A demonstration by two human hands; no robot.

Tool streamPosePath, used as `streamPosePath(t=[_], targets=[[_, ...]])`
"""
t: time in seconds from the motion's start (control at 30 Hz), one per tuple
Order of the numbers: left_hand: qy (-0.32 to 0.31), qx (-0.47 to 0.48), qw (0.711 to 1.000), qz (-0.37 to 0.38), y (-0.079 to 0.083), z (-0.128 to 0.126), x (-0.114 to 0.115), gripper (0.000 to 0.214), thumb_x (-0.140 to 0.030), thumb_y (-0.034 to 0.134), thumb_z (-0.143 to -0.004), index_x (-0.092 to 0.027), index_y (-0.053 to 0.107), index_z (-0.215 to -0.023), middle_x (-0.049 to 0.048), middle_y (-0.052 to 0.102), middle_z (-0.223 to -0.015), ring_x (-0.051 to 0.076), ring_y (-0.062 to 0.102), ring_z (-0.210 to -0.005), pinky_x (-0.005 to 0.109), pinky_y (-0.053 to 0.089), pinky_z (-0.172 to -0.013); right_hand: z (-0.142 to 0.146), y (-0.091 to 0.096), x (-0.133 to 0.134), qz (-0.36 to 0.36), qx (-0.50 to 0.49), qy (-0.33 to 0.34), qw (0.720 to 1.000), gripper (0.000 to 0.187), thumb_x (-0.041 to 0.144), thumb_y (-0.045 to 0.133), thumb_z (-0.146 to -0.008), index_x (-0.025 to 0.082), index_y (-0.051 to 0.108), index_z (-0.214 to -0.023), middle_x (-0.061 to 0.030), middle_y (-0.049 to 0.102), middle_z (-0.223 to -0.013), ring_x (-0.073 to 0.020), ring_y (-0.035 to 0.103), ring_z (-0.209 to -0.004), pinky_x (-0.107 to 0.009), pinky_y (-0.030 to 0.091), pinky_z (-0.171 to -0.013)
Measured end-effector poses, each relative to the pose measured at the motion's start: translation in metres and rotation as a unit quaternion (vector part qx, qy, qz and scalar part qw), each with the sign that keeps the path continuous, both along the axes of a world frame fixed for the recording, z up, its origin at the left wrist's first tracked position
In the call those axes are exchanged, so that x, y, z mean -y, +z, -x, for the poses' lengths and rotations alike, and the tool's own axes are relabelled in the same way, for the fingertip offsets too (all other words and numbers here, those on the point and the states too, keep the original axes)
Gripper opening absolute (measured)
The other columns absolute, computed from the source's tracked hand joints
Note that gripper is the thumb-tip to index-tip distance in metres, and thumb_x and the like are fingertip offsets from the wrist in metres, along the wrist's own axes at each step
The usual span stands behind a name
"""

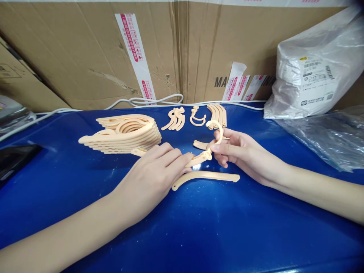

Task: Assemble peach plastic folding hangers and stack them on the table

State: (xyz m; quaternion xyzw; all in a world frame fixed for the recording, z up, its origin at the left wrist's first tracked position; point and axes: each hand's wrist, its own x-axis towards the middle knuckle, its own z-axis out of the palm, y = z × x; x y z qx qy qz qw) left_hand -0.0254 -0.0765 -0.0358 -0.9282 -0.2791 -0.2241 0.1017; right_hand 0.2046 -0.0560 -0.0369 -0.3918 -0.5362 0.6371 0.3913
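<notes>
Closed around a cream plastic hanger arm (198,160), my left hand (159,170) covers much of that piece. My right hand (244,149) pinches a curved hanger hook (220,132) between thumb and fingers. The hook's lower end meets the arm's tip at a round joint; whether they are locked together I cannot tell. Just below my hands, a loose curved arm (210,175) lies on the blue table (187,227). Another arm piece (200,145) lies behind the hook, partly hidden by my right hand.
At the back left stands a stack of cream hangers (127,134). Short curved pieces (176,119), loose hooks (197,116) and more arms (218,115) lie farther back. A white cable (153,101) runs along cardboard boxes (93,49). A plastic-wrapped parcel (307,72) stands right; a black object (17,163) left.
</notes>
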Motion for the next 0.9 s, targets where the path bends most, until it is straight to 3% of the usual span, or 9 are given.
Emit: streamPosePath(t=[0.27,0.37,0.47,0.63,0.9], targets=[[0.006,-0.015,1.000,0.008,0.0010,-0.0016,-0.0001,0.030,-0.021,0.037,-0.103,-0.010,0.064,-0.100,0.0055,0.064,-0.079,0.020,0.050,-0.071,0.033,0.041,-0.065,0.0013,-0.0018,0.0005,-0.019,0.003,-0.011,1.000,0.028,0.025,0.074,-0.080,0.020,0.046,-0.082,0.0019,0.063,-0.078,-0.0050,0.046,-0.053,-0.022,0.040,-0.052],[0.013,-0.031,0.999,0.004,-0.0008,-0.0015,-0.0008,0.023,-0.018,0.043,-0.100,-0.009,0.064,-0.104,0.0058,0.064,-0.081,0.021,0.051,-0.072,0.035,0.042,-0.066,0.0018,-0.0028,0.0016,-0.042,0.029,-0.024,0.998,0.026,0.025,0.073,-0.081,0.020,0.051,-0.094,0.0020,0.063,-0.078,-0.0059,0.048,-0.054,-0.023,0.044,-0.052],[0.017,-0.044,0.999,-0.008,-0.0033,-0.0018,-0.0005,0.019,-0.014,0.046,-0.098,-0.008,0.064,-0.104,0.0059,0.063,-0.080,0.022,0.051,-0.072,0.035,0.043,-0.065,0.0031,-0.0041,0.0032,-0.065,0.040,-0.023,0.997,0.035,0.023,0.070,-0.084,0.022,0.048,-0.111,0.0071,0.057,-0.064,-0.0081,0.049,-0.052,-0.023,0.045,-0.050],[0.016,-0.059,0.997,-0.049,-0.0043,-0.0028,0.0018,0.029,-0.013,0.037,-0.099,-0.007,0.065,-0.099,0.0069,0.062,-0.077,0.023,0.053,-0.069,0.035,0.043,-0.062,0.0052,-0.0025,0.0058,-0.097,0.036,-0.027,0.994,0.051,0.023,0.069,-0.084,0.028,0.040,-0.126,0.0080,0.053,-0.066,-0.0096,0.050,-0.051,-0.024,0.046,-0.048],[0.027,-0.074,0.995,-0.060,-0.0026,-0.0035,0.0050,0.038,-0.011,0.028,-0.101,-0.009,0.066,-0.100,0.0071,0.063,-0.077,0.022,0.056,-0.070,0.034,0.045,-0.063,0.0071,-0.0008,0.0085,-0.120,0.061,-0.041,0.990,0.056,0.027,0.071,-0.082,0.031,0.044,-0.131,0.0059,0.053,-0.066,-0.0115,0.051,-0.051,-0.027,0.045,-0.047]])
